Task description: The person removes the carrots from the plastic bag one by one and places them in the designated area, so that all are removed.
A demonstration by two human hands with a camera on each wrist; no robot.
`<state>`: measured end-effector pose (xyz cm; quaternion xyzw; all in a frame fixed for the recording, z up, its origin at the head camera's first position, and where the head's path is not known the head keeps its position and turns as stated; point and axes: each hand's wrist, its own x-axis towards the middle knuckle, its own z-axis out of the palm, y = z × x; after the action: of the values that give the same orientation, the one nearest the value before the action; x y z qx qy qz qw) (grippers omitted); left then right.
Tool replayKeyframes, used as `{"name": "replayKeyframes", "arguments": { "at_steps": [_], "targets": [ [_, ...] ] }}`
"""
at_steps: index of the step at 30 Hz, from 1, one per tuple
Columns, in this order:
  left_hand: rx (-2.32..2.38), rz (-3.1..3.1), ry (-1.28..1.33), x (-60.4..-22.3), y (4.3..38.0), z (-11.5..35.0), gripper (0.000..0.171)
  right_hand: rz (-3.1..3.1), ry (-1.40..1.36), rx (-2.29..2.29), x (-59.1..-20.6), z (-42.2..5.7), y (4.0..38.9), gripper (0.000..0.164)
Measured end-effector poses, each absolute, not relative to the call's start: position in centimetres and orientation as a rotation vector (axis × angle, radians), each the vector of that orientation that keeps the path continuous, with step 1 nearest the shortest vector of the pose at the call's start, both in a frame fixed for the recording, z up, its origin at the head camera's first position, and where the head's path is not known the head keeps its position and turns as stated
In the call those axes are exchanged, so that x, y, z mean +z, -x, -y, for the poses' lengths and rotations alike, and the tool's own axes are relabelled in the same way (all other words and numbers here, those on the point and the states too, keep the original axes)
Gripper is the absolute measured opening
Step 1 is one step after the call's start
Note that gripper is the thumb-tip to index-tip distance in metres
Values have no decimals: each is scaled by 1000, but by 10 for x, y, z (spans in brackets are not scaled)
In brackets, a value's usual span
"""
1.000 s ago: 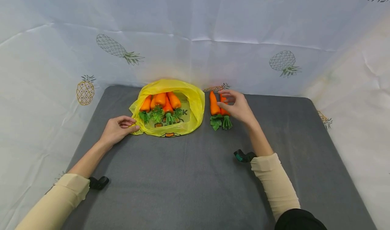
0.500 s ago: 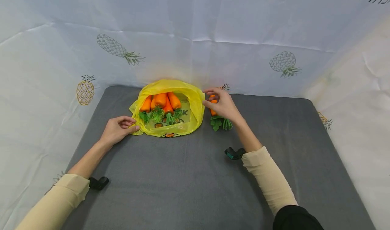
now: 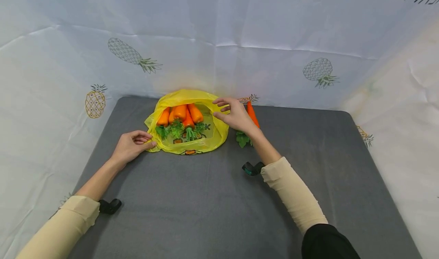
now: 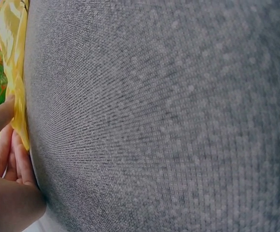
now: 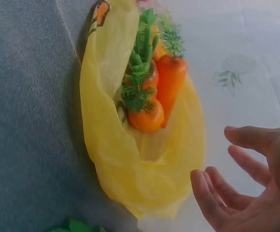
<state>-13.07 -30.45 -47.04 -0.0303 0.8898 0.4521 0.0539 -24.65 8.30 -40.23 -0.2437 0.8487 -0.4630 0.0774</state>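
Observation:
A yellow plastic bag (image 3: 221, 137) lies with its mouth spread wide, holding several carrots (image 3: 194, 113) with green leafy tops. My left hand (image 3: 130, 148) pinches the bag's left edge between thumb and fingers; the left wrist view shows the yellow film (image 4: 18, 101) between them. Over the bag's right rim hovers my right hand (image 3: 236, 116), its fingers apart and nothing between them in the right wrist view. Behind that hand, right of the bag, lie two more carrots; one orange root (image 3: 252, 114) and some leaves (image 3: 242, 139) show, the rest is hidden.
The bag sits near the back edge of a table with a grey cloth (image 3: 205, 202). A white curtain (image 3: 219, 61) printed with pineapples rises behind and beside it. Dark wrist cameras (image 3: 252, 168) jut out from both wrists.
My right hand has moved left from above the loose carrots to the bag's right rim, holding nothing. The left hand and the bag have stayed in place.

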Motion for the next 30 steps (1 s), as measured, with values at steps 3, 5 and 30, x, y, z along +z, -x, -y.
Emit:
{"name": "replayKeyframes", "arguments": {
  "at_steps": [3, 5, 30],
  "targets": [
    [1375, -2703, 99, -471, 131, 305, 44, -2529, 741, -1360, -405, -73, 249, 43],
    [1371, -2706, 103, -471, 131, 306, 45, -2511, 757, -1342, -407, -67, 251, 42],
    [1348, -2721, 97, -470, 131, 303, 45, -2514, 662, -1256, -452, -13, 266, 43]
  ]
}}
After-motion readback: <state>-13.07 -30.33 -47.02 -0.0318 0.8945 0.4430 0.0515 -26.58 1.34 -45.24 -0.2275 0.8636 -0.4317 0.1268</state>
